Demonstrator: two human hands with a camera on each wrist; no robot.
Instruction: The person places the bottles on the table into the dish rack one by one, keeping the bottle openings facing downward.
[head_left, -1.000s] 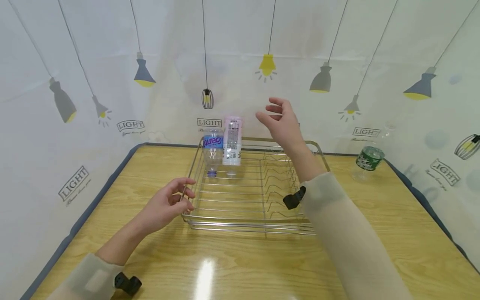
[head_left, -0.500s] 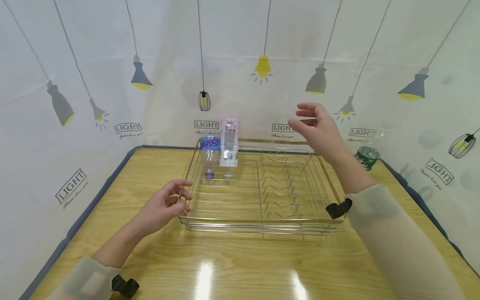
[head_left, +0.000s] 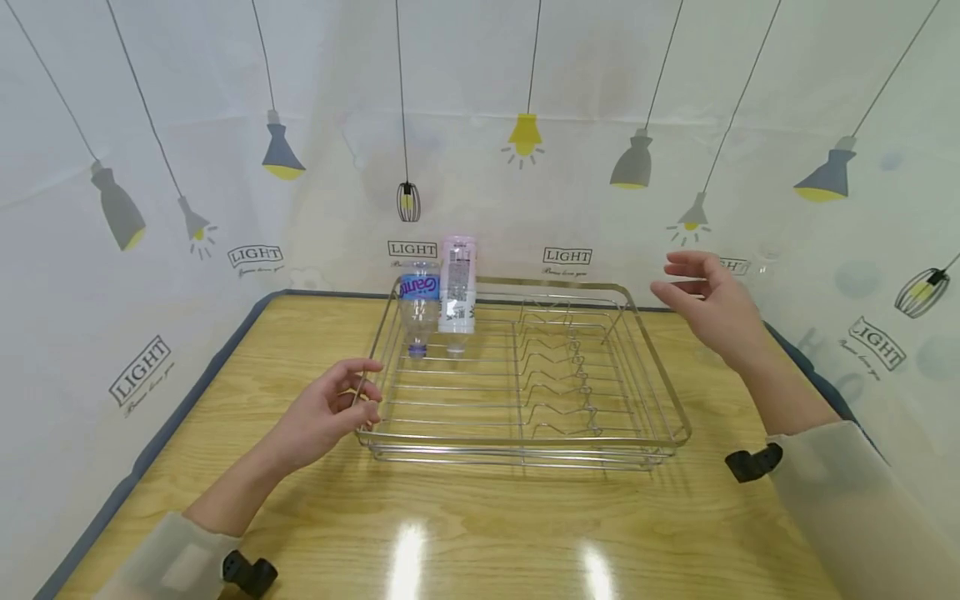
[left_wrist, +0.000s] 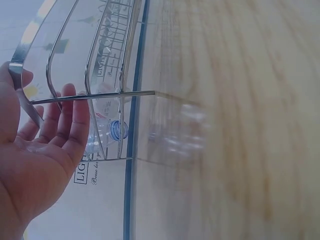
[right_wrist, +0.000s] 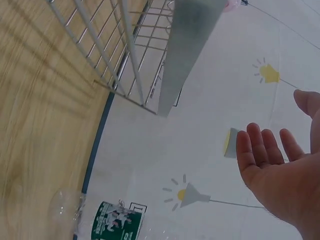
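With fingers apart on the right hand (head_left: 716,312), loosely curled round the rack (head_left: 465,440) on the left hand (head_left: 321,417), grip the likely light, crushable green-labelled bottle (right_wrist: 116,222) gently mid-label.

The head view is bright, and the light seems to come from above: two white streaks shine on the wooden table (head_left: 487,525). The wall (head_left: 585,192) looks pale and a bit grey. In the left wrist view, the metal rack (left_wrist: 33,27) gleams and the wooden table looks smeary. The right wrist view is dimmer, with soft stripy shadows
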